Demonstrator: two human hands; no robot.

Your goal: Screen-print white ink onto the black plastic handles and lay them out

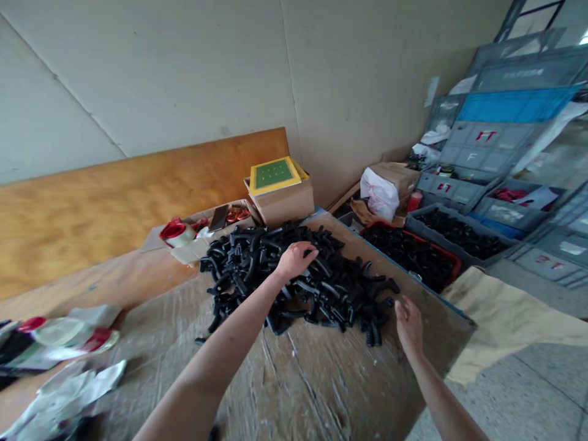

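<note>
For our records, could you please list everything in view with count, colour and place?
Table: one, brown, centre
Small parts: uncountable, black, heaped on table
Cardboard box: one, brown, behind heap
Panel: one, green-yellow, atop box
Roll: one, red-white, left of box
Backboard: one, orange-brown, back
Crates: several, grey, right
Bin: one, red, right of table
Cloth: one, beige, lower right
Clutter: count unclear, mixed, left
Left hand: one, bare, over heap
Right hand: one, bare, beside heap

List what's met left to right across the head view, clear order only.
Crumpled white material → red-and-white round item → pile of black parts with the left hand over it → right hand → beige sheet.
</note>
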